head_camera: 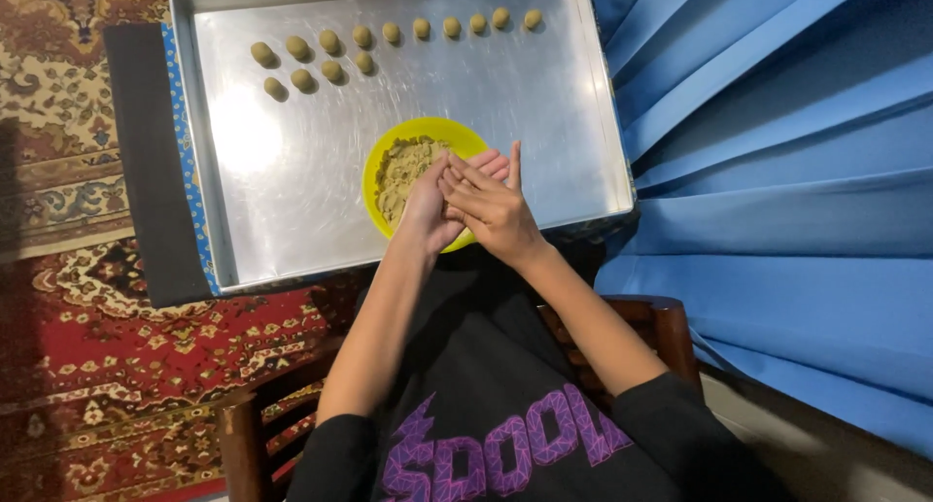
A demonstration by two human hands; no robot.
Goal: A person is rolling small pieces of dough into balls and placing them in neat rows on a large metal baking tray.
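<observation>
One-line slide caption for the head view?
Both hands pressed together over a yellow bowl of crumbly dough on a metal tray holding thirteen dough balls.

Left hand (pixel 434 206) under right hand (pixel 491 206), palms pressed together
</observation>
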